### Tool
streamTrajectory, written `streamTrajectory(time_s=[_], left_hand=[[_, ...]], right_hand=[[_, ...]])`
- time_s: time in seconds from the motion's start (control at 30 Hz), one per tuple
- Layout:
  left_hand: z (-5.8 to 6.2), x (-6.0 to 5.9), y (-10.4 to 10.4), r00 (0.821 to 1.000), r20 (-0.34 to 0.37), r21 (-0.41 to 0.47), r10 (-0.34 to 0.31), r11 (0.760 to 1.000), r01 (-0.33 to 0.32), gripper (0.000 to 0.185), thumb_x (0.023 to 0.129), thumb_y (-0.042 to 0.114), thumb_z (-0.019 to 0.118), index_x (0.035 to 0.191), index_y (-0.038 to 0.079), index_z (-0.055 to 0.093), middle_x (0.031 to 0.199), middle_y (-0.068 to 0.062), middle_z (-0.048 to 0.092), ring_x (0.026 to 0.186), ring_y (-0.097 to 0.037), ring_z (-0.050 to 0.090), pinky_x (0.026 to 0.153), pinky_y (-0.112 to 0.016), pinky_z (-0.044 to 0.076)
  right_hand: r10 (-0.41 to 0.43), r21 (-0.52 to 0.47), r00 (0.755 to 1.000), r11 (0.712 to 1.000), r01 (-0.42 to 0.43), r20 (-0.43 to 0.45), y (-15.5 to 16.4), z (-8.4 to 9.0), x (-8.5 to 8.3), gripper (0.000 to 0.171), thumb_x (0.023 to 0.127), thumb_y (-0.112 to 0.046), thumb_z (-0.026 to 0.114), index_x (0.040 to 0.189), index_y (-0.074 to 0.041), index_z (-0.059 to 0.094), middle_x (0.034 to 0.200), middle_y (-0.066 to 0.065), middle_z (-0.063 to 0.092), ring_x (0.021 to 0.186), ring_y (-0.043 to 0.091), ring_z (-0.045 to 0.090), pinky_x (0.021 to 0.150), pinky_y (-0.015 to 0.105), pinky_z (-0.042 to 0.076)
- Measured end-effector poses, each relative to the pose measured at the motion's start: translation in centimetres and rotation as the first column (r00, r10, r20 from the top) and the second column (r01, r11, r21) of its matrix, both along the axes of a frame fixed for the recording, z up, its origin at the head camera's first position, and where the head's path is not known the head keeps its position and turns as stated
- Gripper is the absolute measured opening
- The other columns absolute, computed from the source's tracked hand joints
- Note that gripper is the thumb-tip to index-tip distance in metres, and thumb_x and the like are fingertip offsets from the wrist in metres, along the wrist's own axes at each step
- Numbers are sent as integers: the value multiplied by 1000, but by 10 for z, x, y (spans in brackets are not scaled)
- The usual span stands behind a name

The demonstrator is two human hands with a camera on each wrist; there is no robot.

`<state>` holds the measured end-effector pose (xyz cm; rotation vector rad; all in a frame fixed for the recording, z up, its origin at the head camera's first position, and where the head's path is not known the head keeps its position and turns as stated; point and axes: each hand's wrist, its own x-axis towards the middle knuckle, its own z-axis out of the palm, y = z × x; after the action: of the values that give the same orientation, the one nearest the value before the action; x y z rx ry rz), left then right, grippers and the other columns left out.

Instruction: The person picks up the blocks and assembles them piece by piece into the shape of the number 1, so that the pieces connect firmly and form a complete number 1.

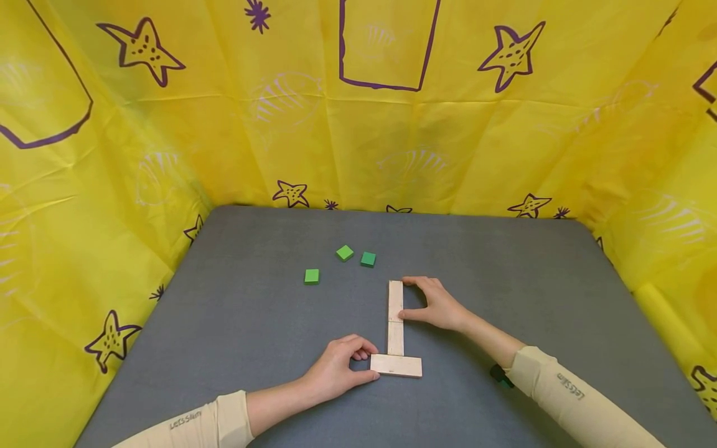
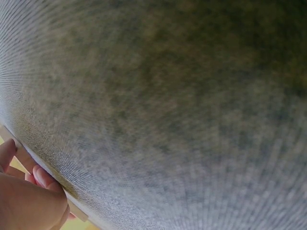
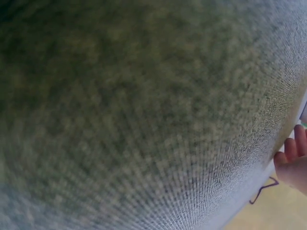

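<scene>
Nearest, the left hand (image 1: 336, 372) pinches the left end of the crosswise wooden plank (image 1: 396, 365) on the grey bench (image 1: 235, 323). Beyond it, the right hand (image 1: 435, 305) curls its fingers against the right edge of the upright planks (image 1: 395, 317) — stiff, light pieces, probably best held by their long edges. Farther off lie three green blocks (image 1: 344, 252).

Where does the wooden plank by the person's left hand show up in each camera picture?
Head: the crosswise wooden plank lies low centre, pinched by the left hand.
Left wrist: a pale strip at the lower left edge by the fingers.
Right wrist: not in it.
Shared landmark: the grey mat.
</scene>
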<state>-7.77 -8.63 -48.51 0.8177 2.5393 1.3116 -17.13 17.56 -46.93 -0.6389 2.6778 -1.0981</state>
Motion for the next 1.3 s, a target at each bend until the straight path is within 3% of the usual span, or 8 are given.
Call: streamTrajectory(time_s=[0.27, 0.5, 0.9, 1.3], left_hand=[[-2, 0, 0, 1000, -8, 14, 0, 1000, 0, 28, 78, 16, 84, 101, 12, 68, 90, 7, 60, 82, -5, 55, 75, -21, 49], [-2, 0, -1, 1000, -11, 14, 1, 1000, -1, 28, 78, 16, 84, 102, 12, 68, 91, 7, 60, 82, -6, 56, 75, -21, 49], [-1, 0, 0, 1000, -8, 15, 4, 1000, -4, 28, 78, 15, 84, 101, 12, 68, 90, 7, 60, 81, -6, 56, 74, -21, 49], [-1, 1, 0, 1000, -13, 17, 5, 1000, -5, 28, 77, 14, 84, 101, 11, 68, 90, 7, 60, 81, -6, 56, 74, -21, 49]], right_hand=[[-24, -72, 1000, 997, 23, -11, 2, -2, -6, 64, 82, -32, 79, 133, 0, 55, 131, 13, 57, 123, 34, 46, 104, 54, 34], [-88, -146, 994, 985, 96, 59, -1, -2, -12, 55, 84, -28, 78, 129, -3, 59, 128, 12, 59, 123, 32, 48, 105, 50, 36], [-135, -237, 976, 956, 173, 170, -6, 1, -21, 52, 86, -24, 75, 130, -3, 57, 132, 14, 57, 126, 33, 48, 107, 50, 34], [-174, -255, 965, 941, 221, 194, -14, 2, -34, 51, 86, -20, 75, 130, -2, 57, 132, 15, 58, 124, 33, 49, 107, 48, 35]])
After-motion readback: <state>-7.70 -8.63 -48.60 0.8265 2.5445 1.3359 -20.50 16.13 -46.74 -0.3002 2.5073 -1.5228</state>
